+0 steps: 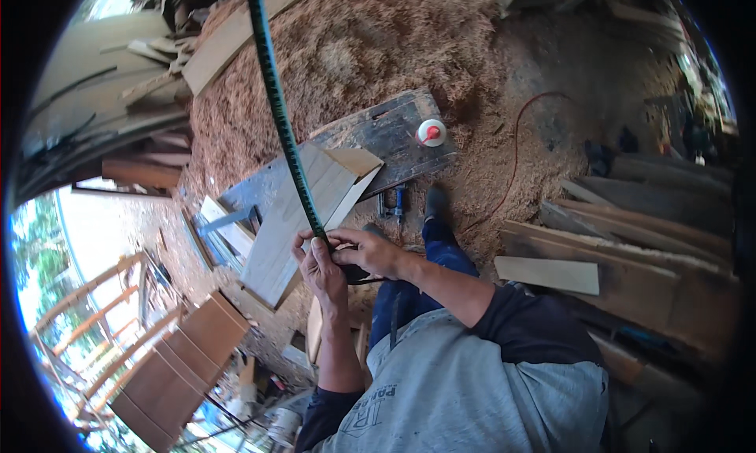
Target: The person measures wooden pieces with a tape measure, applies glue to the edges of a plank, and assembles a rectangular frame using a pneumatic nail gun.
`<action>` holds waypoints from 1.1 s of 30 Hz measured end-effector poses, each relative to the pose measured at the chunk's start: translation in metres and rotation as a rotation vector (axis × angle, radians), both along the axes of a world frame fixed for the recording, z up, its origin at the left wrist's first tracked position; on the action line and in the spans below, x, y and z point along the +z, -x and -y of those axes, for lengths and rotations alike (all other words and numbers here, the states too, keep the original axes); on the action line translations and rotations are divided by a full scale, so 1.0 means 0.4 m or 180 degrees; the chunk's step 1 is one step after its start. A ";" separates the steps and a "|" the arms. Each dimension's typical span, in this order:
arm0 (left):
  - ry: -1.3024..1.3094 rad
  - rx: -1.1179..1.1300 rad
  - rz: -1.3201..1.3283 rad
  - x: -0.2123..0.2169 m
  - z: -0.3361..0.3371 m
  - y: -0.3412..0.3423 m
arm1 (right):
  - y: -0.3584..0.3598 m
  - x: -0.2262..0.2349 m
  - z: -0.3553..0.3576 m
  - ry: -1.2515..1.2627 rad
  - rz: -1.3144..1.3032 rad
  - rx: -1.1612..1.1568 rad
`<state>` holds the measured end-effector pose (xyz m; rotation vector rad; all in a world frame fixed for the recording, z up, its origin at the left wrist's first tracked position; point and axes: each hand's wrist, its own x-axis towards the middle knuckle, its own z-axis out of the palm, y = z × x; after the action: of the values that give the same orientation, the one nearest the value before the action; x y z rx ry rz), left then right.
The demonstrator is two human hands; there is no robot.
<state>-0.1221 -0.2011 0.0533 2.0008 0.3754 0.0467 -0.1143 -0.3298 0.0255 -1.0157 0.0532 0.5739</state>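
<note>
I watch both bare hands close together at the near side of the dark bench (398, 144), working at the lower end of a long measuring tape (285, 122). The left hand (319, 266) is nearly closed, thumb and fingers pinching the strip where it comes down to them. The right hand (368, 252) is curled in from the other side, its thumb and forefinger closed on the same end, touching the left; I can't tell what its other fingers do, nor whether the dark shape beneath it is the tape's case. From the hands the tape rises across the bench and out past its far side. Under it a wide grey board (295, 209) lies slanting over the bench and juts past its near edge, with a shorter brown piece of wood (356, 162) at its upper end. Toward the bench's right end I see a white bottle (431, 133) with a red cap, and by the near edge a blue clamp (399, 203), close to the person's shoe (437, 199). Wood shavings (362, 48) are heaped beyond the bench. Right of the bench a red hose (516, 150) curves over the floor, and farther that way stand stacked planks (630, 288) with a pale board (547, 274) against them.
</note>
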 end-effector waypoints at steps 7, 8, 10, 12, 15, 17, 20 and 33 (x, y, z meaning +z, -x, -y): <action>-0.0529 -0.1176 -0.0636 0.084 -0.059 -0.048 | -0.005 0.000 -0.006 -0.0593 -0.1003 0.0332; -0.0737 -0.1450 -0.0658 0.101 -0.059 -0.062 | -0.005 0.002 -0.009 -0.0476 -0.0947 0.0350; -0.0990 -0.1678 -0.0688 0.107 -0.060 -0.086 | -0.002 -0.004 -0.019 -0.0362 -0.0895 0.0313; -0.1241 -0.1892 -0.0714 0.108 -0.063 -0.092 | 0.006 -0.016 -0.028 -0.0248 -0.0894 0.0240; -0.1548 -0.1951 -0.0586 0.094 -0.088 -0.097 | 0.006 -0.004 -0.030 -0.0074 -0.0797 0.0029; -0.1537 -0.1822 -0.0694 0.093 -0.102 -0.102 | 0.002 -0.010 -0.008 0.0261 -0.0664 0.0026; -0.1681 -0.1791 -0.0655 0.108 -0.069 -0.117 | 0.029 -0.059 0.031 0.0993 -0.0127 -0.0131; -0.3093 -0.2611 0.1265 0.054 0.006 -0.224 | 0.499 -0.199 0.270 0.1512 -0.1092 0.0175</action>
<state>-0.0325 -0.2036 0.0748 2.8555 -0.9028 0.1218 -0.3140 -0.4376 -0.0541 -1.3704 0.4848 0.8032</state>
